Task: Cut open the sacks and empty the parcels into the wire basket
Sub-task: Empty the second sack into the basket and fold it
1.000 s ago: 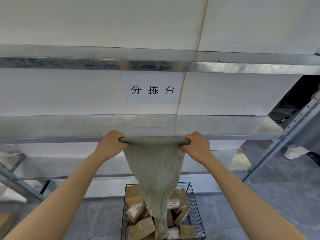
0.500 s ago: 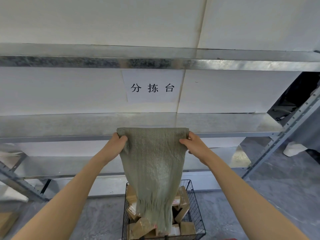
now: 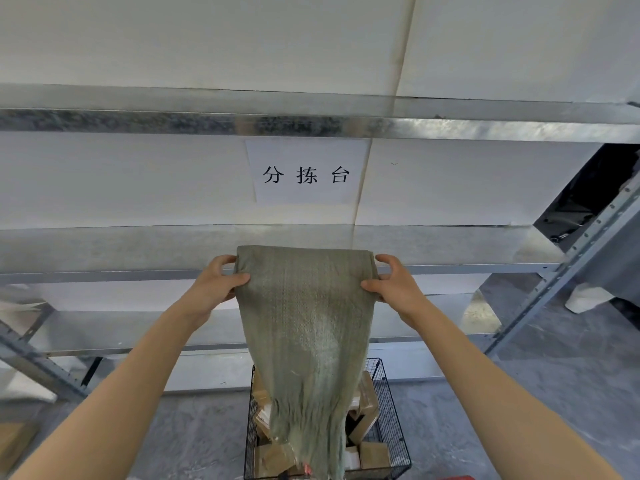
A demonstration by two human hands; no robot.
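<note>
Your left hand (image 3: 216, 282) and right hand (image 3: 394, 285) each have fingers clamped on a top corner of the green woven sack (image 3: 308, 341). It hangs limp over the wire basket (image 3: 393, 427), its frayed mouth among the cardboard parcels (image 3: 369, 403) inside.

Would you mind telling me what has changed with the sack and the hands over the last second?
The sack was rolled tight along its top edge and gripped in closed fists; now that edge is unrolled flat. The left hand and right hand have loosened to pinch its upper corners. The sack still hangs limp over the wire basket, with the parcels inside.
</note>
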